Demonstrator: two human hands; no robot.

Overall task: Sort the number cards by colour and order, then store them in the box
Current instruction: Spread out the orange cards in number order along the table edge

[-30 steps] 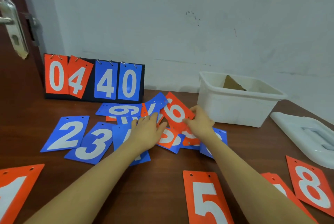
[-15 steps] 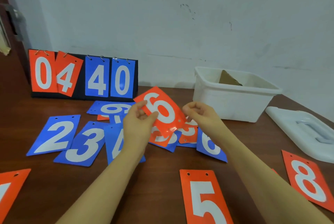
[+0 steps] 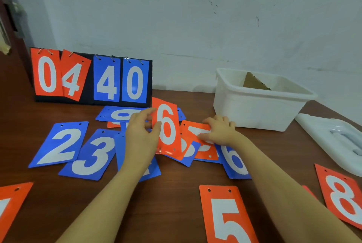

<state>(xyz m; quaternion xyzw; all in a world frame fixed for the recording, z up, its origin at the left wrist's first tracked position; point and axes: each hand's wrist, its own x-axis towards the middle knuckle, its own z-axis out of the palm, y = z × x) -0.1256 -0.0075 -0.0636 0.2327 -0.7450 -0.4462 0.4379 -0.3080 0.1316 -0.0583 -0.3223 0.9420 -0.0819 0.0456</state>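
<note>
My left hand point(image 3: 142, 137) pinches the left edge of a red 6 card point(image 3: 167, 129) and holds it tilted up above the pile of mixed cards. My right hand point(image 3: 219, 130) grips the top edge of another red card point(image 3: 197, 135) in the pile; its number is partly hidden. Blue 2 point(image 3: 58, 144) and blue 3 point(image 3: 92, 154) lie side by side on the left, a blue 6 point(image 3: 234, 161) on the right. Red 5 point(image 3: 225, 217) and red 8 point(image 3: 342, 195) lie near me. The white box point(image 3: 254, 111) stands at the back right.
A scoreboard stand point(image 3: 90, 78) showing red 0 4 and blue 4 0 leans at the back left by the wall. The box's white lid point(image 3: 337, 141) lies at the right edge. A red card point(image 3: 11, 201) lies at the lower left. Brown cardboard point(image 3: 254, 82) sits inside the box.
My left hand has lifted the red 6 card off the pile and turned it upright. My right hand let go of it and dropped onto another red card.
</note>
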